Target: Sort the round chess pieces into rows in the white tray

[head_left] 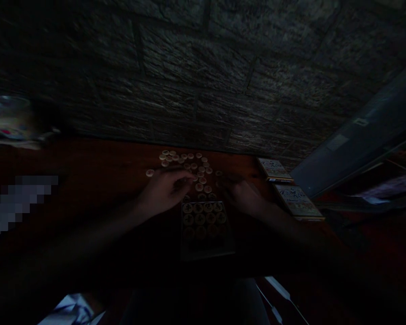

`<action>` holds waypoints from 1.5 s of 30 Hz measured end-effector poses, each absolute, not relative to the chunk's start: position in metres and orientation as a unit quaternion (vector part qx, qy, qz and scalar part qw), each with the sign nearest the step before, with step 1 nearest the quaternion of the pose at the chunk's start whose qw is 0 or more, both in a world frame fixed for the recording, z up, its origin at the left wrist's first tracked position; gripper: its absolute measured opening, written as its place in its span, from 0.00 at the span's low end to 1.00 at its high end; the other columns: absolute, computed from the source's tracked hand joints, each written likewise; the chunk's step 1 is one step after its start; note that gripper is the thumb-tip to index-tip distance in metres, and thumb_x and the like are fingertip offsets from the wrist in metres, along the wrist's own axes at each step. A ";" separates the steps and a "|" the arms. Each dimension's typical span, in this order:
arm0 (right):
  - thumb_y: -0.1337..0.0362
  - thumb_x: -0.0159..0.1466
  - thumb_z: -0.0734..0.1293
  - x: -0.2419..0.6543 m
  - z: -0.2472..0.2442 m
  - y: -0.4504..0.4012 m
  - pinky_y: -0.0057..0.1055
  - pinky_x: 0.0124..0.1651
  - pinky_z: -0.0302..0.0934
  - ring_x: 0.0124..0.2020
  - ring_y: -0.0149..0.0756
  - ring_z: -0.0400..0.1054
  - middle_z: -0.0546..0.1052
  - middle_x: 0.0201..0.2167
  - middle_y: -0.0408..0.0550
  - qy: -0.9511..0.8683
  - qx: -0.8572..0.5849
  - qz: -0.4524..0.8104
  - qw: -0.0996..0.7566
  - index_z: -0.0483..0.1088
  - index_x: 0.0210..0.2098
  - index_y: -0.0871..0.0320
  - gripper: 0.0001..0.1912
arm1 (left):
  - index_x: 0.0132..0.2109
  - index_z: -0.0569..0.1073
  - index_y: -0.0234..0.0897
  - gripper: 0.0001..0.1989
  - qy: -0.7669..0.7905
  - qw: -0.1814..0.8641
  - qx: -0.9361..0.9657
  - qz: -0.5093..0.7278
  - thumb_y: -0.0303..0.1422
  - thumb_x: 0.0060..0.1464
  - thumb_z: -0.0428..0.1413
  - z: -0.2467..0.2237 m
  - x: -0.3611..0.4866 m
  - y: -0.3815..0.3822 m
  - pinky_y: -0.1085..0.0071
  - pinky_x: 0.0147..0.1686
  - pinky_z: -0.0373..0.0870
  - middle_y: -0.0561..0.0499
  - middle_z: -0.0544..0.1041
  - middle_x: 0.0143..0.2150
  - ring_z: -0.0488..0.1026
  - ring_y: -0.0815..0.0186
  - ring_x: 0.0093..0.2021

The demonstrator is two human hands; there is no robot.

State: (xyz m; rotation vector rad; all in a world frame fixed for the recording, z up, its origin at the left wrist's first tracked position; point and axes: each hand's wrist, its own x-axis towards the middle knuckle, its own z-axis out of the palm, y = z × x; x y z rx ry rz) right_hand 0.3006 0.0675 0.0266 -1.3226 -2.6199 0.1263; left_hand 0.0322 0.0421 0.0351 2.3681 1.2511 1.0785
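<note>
In the head view, my left hand [167, 187] is over the table with its fingers curled. Thumb and forefinger come together at the edge of a round Chinese chess piece [195, 178]. Across from it, my right hand [242, 192] stretches its fingers toward the loose pieces; its fingertips are dark and blurred, and I make out nothing held. Between my wrists lies a shallow tray [207, 251] with several pieces [199, 219] set in rows, its near part in deep shadow. More loose pieces [190, 156] are scattered beyond the tray, some with reddish markings.
Two flat printed boxes [296, 200] lie at the table's right. A cup with a straw [11, 119] stands on a saucer at the far left. The brick wall [196, 81] bounds the table's back. White cables [278, 288] hang below the front edge. The light is very dim.
</note>
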 end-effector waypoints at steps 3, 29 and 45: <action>0.66 0.72 0.60 0.299 0.029 0.069 0.40 0.52 0.67 0.50 0.46 0.73 0.76 0.54 0.59 -0.888 -0.446 0.047 0.104 0.75 0.49 0.60 0.13 | 0.44 0.81 0.39 0.10 0.426 0.128 0.812 0.377 0.31 0.62 0.54 0.033 0.032 0.043 0.70 0.40 0.76 0.50 0.85 0.41 0.82 0.64 0.38; 0.58 0.70 0.64 0.260 0.024 0.060 0.31 0.36 0.66 0.33 0.35 0.75 0.79 0.35 0.47 -0.793 -0.375 0.205 0.435 0.67 0.45 0.56 0.09 | 0.37 0.80 0.35 0.12 0.405 0.478 0.643 0.440 0.41 0.58 0.62 0.048 0.075 0.047 0.74 0.30 0.72 0.51 0.80 0.30 0.75 0.69 0.28; 0.63 0.74 0.58 0.259 0.036 0.044 0.32 0.40 0.68 0.37 0.36 0.77 0.82 0.37 0.48 -0.803 -0.369 0.243 0.400 0.72 0.46 0.58 0.12 | 0.45 0.80 0.37 0.10 0.411 0.355 0.657 0.522 0.38 0.61 0.62 0.035 0.070 0.036 0.68 0.40 0.80 0.48 0.85 0.42 0.82 0.63 0.40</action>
